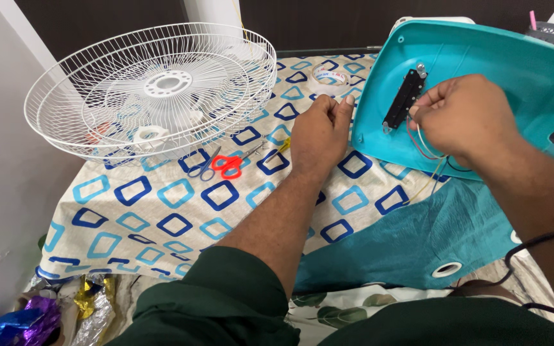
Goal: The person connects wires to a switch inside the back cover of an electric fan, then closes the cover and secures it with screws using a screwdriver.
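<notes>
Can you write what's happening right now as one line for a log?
left hand: steadies teal fan cover edge | right hand: pinches wires by black switch block | nearby: white fan grille, scissors, tape roll

Left hand loosely curled, knuckles up; right hand fingers pinched.

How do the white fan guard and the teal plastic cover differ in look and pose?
The white wire fan guard is an open round mesh; the teal plastic cover is solid, with a black switch block and wires.
The guard lies flat on the patterned cloth, untouched; the cover stands tilted, with the left hand at its edge and the right hand on its wires.
Both rest on the table.
</notes>
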